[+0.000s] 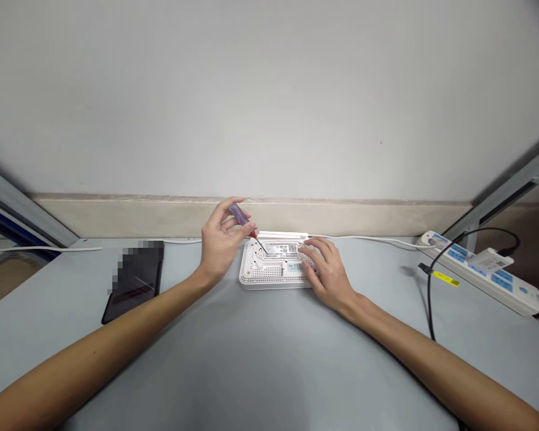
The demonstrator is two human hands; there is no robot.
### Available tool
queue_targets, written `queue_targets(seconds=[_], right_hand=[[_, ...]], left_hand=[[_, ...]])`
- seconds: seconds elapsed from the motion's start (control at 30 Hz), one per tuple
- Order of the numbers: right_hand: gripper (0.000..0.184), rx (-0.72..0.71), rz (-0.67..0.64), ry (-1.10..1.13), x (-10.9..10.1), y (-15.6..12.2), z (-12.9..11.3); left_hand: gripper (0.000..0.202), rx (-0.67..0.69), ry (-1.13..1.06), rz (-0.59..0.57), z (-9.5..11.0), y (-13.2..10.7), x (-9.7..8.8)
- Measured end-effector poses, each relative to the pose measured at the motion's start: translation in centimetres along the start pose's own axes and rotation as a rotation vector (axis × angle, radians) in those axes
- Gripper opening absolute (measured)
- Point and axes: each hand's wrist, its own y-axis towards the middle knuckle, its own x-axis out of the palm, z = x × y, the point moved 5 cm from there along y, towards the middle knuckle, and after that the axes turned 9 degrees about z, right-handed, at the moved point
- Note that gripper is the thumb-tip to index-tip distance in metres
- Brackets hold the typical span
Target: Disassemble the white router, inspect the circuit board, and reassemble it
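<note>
A white router lies on the grey table with its vented, labelled underside up and white antennas along its back edge. My left hand is closed around the purple handle of a screwdriver. The screwdriver tilts down to the right, its thin metal tip over the label area of the router; whether the tip touches, I cannot tell. Over the router's right end rests my right hand, fingers apart on the casing and label, gripping nothing.
On the left of the table lies a black tablet, partly pixelated. To the right, a white power strip holds a plugged-in adapter, and a black cable with a yellow tag crosses the table. A wall stands behind.
</note>
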Motion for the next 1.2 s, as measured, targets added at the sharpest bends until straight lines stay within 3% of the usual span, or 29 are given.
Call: queue_targets(seconds=[0.1, 0.27, 0.37, 0.57, 0.77, 1.0, 1.2], right_hand=[[0.027, -0.012, -0.025, 0.102, -0.4, 1.0, -1.2], [0.027, 0.135, -0.205, 0.168, 0.7, 2.1, -1.7], [0.033, 0.208, -0.134, 0.177, 0.7, 2.5, -1.0], [0.030, 0.355, -0.098, 0.273, -0.3, 2.4, 0.9], [0.026, 0.544, -0.036, 0.495, -1.0, 2.4, 2.0], [0.024, 0.726, -0.001, 0.829, -0.6, 2.4, 2.1], [0.029, 0.745, -0.045, 0.984, -0.3, 2.6, 1.9]], left_hand=[[0.045, -0.117, -0.093, -0.007, 0.2, -1.2, 1.6], [0.045, -0.182, -0.185, -0.020, 0.3, -2.8, 4.7], [0.044, -0.180, -0.203, -0.025, -0.1, -3.2, 5.7], [0.039, -0.211, -0.098, -0.134, -1.6, -2.8, 5.6], [0.029, -0.171, 0.157, -0.482, -2.3, -3.5, 6.1], [0.029, -0.070, 0.262, -0.694, -1.7, -3.9, 6.6], [0.034, -0.111, 0.254, -0.713, -1.4, -3.7, 6.5]])
